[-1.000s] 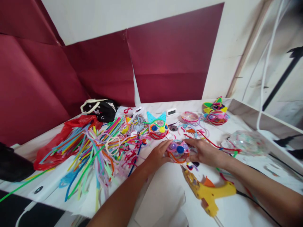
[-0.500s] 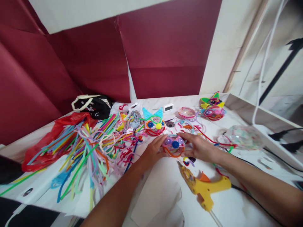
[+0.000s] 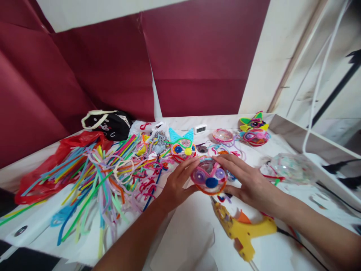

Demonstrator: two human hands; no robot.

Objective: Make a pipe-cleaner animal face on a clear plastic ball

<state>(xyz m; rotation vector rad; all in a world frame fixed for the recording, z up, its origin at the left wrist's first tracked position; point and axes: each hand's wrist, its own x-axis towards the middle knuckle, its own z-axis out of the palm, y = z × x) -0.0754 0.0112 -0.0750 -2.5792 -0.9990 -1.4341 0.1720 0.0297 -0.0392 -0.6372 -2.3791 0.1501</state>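
Observation:
Between both hands is a round clear ornament (image 3: 209, 177) trimmed with pipe cleaners, with purple eyes, a blue pompom nose and an orange lower rim. My left hand (image 3: 180, 180) grips its left side, fingers at the top and thumb low. On the right side, my right hand (image 3: 244, 175) holds it the same way. Behind it stands a similar face with blue ears (image 3: 183, 146). A yellow glue gun (image 3: 244, 229) lies on its side just below my right hand, its nozzle towards the ornament.
Loose pipe cleaners (image 3: 101, 188) spread over the left, partly on a red plastic bag (image 3: 34, 188). At the back are a black bag (image 3: 113, 126), a small white digital display (image 3: 200, 129) and another decorated face (image 3: 255, 136). A clear bag (image 3: 293, 168) sits right, near the table's raised edge.
The ornament has come up and closer to me, looking larger, with both hands still on its sides. The camera view has shifted slightly.

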